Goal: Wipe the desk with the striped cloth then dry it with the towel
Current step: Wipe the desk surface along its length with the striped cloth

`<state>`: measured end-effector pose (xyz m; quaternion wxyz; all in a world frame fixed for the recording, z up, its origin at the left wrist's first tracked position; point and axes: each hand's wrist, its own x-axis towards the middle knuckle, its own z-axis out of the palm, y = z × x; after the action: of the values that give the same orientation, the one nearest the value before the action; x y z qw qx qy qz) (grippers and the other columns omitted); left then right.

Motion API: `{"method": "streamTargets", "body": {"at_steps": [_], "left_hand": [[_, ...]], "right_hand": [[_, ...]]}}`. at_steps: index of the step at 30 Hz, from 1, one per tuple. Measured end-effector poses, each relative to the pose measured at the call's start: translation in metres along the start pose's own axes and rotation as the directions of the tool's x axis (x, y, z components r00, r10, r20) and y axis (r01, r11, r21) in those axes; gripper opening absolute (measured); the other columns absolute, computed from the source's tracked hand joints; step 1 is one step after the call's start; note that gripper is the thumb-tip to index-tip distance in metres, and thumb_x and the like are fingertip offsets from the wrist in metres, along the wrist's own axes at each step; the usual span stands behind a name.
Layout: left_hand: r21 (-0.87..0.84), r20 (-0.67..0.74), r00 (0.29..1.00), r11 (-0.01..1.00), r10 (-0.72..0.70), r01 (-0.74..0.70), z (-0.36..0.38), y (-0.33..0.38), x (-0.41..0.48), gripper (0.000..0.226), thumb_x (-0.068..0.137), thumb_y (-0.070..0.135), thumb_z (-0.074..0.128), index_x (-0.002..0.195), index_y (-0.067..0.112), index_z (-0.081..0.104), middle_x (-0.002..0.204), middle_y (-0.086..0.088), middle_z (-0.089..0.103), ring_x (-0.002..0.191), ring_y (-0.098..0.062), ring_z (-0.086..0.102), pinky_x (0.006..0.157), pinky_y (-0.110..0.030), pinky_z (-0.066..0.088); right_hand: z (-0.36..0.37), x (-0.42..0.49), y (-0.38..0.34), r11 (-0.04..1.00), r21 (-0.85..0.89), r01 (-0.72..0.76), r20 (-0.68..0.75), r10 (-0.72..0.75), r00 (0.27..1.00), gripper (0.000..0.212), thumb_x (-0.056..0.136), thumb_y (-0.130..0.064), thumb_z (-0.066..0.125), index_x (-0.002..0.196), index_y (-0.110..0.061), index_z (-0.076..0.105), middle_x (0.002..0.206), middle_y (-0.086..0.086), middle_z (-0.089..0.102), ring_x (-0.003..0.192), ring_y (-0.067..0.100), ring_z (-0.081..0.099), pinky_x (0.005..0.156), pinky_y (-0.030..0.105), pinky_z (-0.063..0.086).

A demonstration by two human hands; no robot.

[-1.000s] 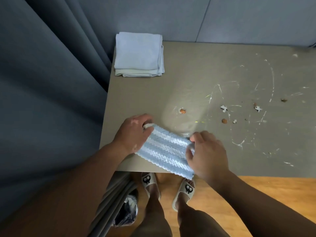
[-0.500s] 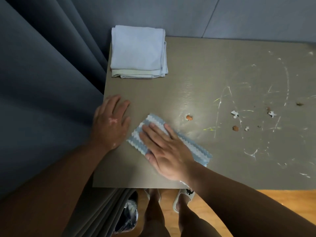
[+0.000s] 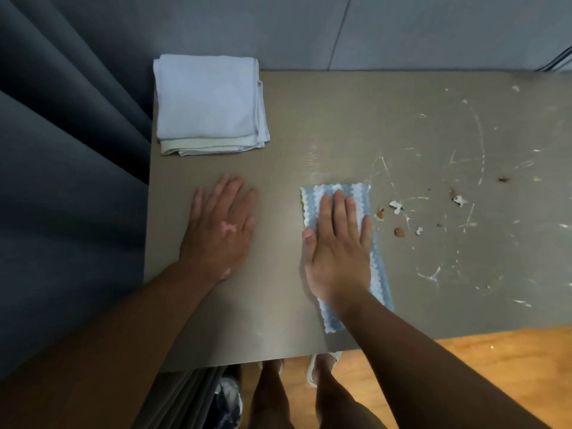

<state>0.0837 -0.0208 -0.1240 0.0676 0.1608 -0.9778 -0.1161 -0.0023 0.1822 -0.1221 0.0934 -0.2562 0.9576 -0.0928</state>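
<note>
Desk (image 3: pixel 294 125): wiping under way, crumbs (image 3: pixel 399 232) remaining.
Right hand (image 3: pixel 339 243) flat, pressing cloth (image 3: pixel 379 274) for wiping; left hand (image 3: pixel 221 226) flat, bracing; towel (image 3: pixel 207 100) folded, unused.

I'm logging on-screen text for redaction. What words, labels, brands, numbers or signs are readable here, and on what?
None: no word, label, brand, number or sign can be read.
The folded towel, the striped cloth and the desk show no print.
The slipper below the desk edge is mostly hidden; any marking on it cannot be made out.
</note>
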Motion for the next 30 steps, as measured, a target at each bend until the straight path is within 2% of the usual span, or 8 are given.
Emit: {"method": "streamTargets", "body": {"at_steps": [5, 7, 10, 16, 20, 24, 27, 30], "left_hand": [[0.013, -0.042, 0.998, 0.999, 0.054, -0.053, 0.006, 0.012, 0.019, 0.048, 0.1, 0.03, 0.043, 0.143, 0.014, 0.057, 0.154, -0.011, 0.049, 0.145, -0.032, 0.042, 0.117, -0.056, 0.031], [0.021, -0.039, 0.995, 0.996, 0.086, -0.085, 0.01, 0.017, 0.027, 0.047, 0.101, 0.029, 0.043, 0.143, 0.013, 0.057, 0.154, -0.012, 0.049, 0.145, -0.032, 0.043, 0.116, -0.056, 0.033], [0.032, -0.044, 0.994, 0.995, 0.099, -0.098, 0.014, 0.026, 0.04, 0.047, 0.102, 0.029, 0.043, 0.143, 0.012, 0.057, 0.153, -0.012, 0.05, 0.145, -0.033, 0.043, 0.115, -0.055, 0.035], [0.033, -0.075, 0.989, 0.992, 0.126, -0.124, 0.021, 0.043, 0.07, 0.049, 0.103, 0.033, 0.044, 0.144, 0.01, 0.056, 0.153, -0.014, 0.05, 0.143, -0.034, 0.044, 0.115, -0.057, 0.035], [0.065, -0.007, 0.994, 0.992, 0.106, -0.105, 0.027, 0.054, 0.1, 0.057, 0.102, 0.041, 0.039, 0.15, 0.012, 0.049, 0.157, -0.015, 0.044, 0.147, -0.037, 0.038, 0.118, -0.059, 0.03], [0.13, 0.064, 0.998, 0.991, 0.014, -0.022, 0.033, 0.066, 0.124, 0.065, 0.101, 0.052, 0.032, 0.156, 0.018, 0.038, 0.165, -0.012, 0.032, 0.152, -0.034, 0.027, 0.119, -0.057, 0.028], [0.157, 0.03, 0.999, 0.987, -0.042, 0.037, 0.037, 0.072, 0.128, 0.065, 0.103, 0.055, 0.031, 0.159, 0.023, 0.035, 0.167, -0.01, 0.029, 0.155, -0.031, 0.024, 0.119, -0.056, 0.028], [0.165, -0.024, 0.999, 0.986, -0.027, 0.03, 0.039, 0.072, 0.126, 0.062, 0.105, 0.053, 0.032, 0.159, 0.024, 0.035, 0.166, -0.01, 0.032, 0.155, -0.03, 0.026, 0.117, -0.055, 0.031]], "right_hand": [[0.008, -0.051, -0.013, 0.973, -0.042, 0.226, 0.056, -0.224, 0.973, 0.067, 0.107, -0.042, 0.033, 0.166, -0.016, 0.016, 0.175, 0.006, 0.009, 0.162, 0.025, 0.001, 0.126, 0.057, 0.011], [0.008, -0.049, -0.011, 0.968, -0.045, 0.248, 0.059, -0.245, 0.968, 0.067, 0.107, -0.043, 0.037, 0.166, -0.018, 0.019, 0.175, 0.004, 0.012, 0.162, 0.024, 0.003, 0.126, 0.056, 0.01], [0.004, -0.024, -0.005, 0.977, -0.03, 0.21, 0.058, -0.208, 0.976, 0.063, 0.108, -0.043, 0.033, 0.166, -0.022, 0.02, 0.175, 0.0, 0.011, 0.161, 0.021, 0.002, 0.127, 0.053, 0.006], [-0.015, 0.065, 0.029, 0.999, 0.003, 0.045, 0.06, -0.045, 0.997, 0.062, 0.108, -0.044, 0.017, 0.166, -0.027, 0.003, 0.175, -0.004, -0.005, 0.161, 0.016, -0.009, 0.128, 0.047, -0.01], [-0.032, 0.112, 0.062, 1.0, 0.011, -0.027, 0.0, 0.027, 1.0, 0.065, 0.106, -0.045, 0.017, 0.167, -0.023, 0.011, 0.175, -0.001, 0.003, 0.161, 0.019, 0.0, 0.129, 0.049, -0.004], [-0.049, 0.154, 0.1, 0.996, 0.006, -0.089, 0.003, 0.089, 0.996, 0.066, 0.107, -0.046, 0.015, 0.167, -0.02, 0.008, 0.175, 0.001, 0.0, 0.161, 0.02, -0.002, 0.129, 0.049, -0.004], [-0.054, 0.168, 0.111, 0.989, -0.008, -0.145, 0.005, 0.145, 0.989, 0.067, 0.107, -0.047, 0.012, 0.167, -0.017, 0.004, 0.175, 0.003, -0.002, 0.161, 0.021, -0.005, 0.129, 0.049, -0.005], [-0.048, 0.156, 0.1, 0.983, 0.011, -0.181, -0.015, 0.181, 0.983, 0.069, 0.106, -0.048, 0.009, 0.167, -0.016, 0.003, 0.175, 0.005, -0.002, 0.161, 0.023, -0.006, 0.129, 0.053, -0.003]]}}
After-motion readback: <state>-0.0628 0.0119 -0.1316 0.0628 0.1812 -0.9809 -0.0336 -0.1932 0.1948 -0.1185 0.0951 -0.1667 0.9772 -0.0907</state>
